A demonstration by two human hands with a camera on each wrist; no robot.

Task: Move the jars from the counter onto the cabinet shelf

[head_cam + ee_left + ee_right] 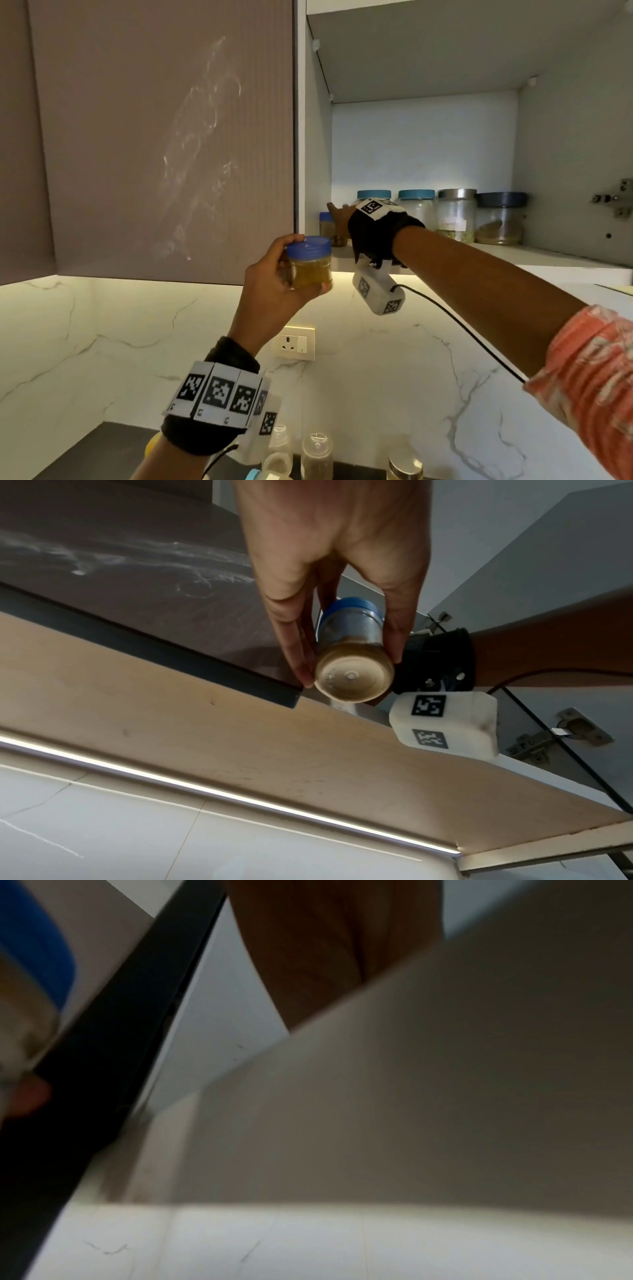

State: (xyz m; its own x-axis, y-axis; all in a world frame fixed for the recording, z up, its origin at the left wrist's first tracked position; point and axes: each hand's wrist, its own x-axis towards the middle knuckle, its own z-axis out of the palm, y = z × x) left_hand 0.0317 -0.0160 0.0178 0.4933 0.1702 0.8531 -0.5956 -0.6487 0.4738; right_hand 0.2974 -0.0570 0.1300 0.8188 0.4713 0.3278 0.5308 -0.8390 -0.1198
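My left hand grips a small clear jar with a blue lid and yellow-brown contents, held just below and left of the open cabinet's shelf. From the left wrist, that hand pinches the jar between thumb and fingers, base toward the camera. My right hand reaches onto the shelf's left end, against another small blue-lidded jar. Its fingers are hidden. The right wrist view shows only the palm and a blurred held jar.
Several larger jars line the shelf's back. More jars stand on the dark counter below. A closed cabinet door sits left of the opening, a hinge on its right wall. A wall socket is on the marble backsplash.
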